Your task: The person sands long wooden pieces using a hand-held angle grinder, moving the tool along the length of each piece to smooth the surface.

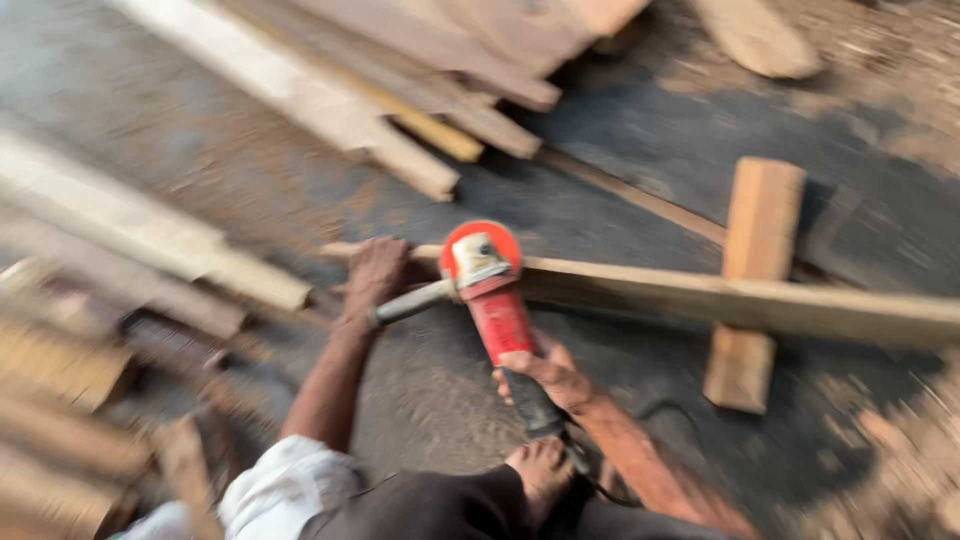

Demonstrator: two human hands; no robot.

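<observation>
Soft warm daylight, no glare, faint shadows under the plank (pixel 740 300) and wooden block (pixel 757 270), heavy motion blur throughout, worst on the stacked boards (pixel 90 330) at the left edge

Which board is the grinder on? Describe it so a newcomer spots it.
Start at the red angle grinder mid-frame, held by the right hand. Its disc sits on a long thin plank running rightwards. Unlike the stacked boards behind, it lies alone across a short block.

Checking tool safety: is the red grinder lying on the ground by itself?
No, the right hand holds the red grinder body and the left hand its side handle.
</observation>
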